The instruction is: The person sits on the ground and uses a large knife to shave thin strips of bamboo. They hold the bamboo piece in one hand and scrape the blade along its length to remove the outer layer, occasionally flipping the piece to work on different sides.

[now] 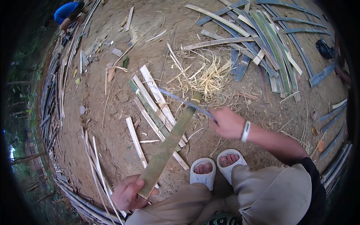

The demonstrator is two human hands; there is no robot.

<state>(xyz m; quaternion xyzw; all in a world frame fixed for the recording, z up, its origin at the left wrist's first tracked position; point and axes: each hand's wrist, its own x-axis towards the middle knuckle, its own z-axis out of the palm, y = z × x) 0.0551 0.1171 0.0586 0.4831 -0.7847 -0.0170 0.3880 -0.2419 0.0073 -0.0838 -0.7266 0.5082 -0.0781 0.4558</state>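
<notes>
My left hand is closed round the near end of a flat green bamboo strip, thumb on top. The strip slants up and away to the right. In my right hand, which wears a white wristband, is a knife with a long thin blade. The blade crosses the strip close to its far end, where a pale scraped band shows. My fingers hide the knife's handle. Just beyond the strip's tip lies a heap of curled pale bamboo shavings.
Split bamboo pieces lie left of the strip. A larger pile of slats is at the far right, near a black bag. Bamboo poles line the left edge. A person in blue bends at the far left.
</notes>
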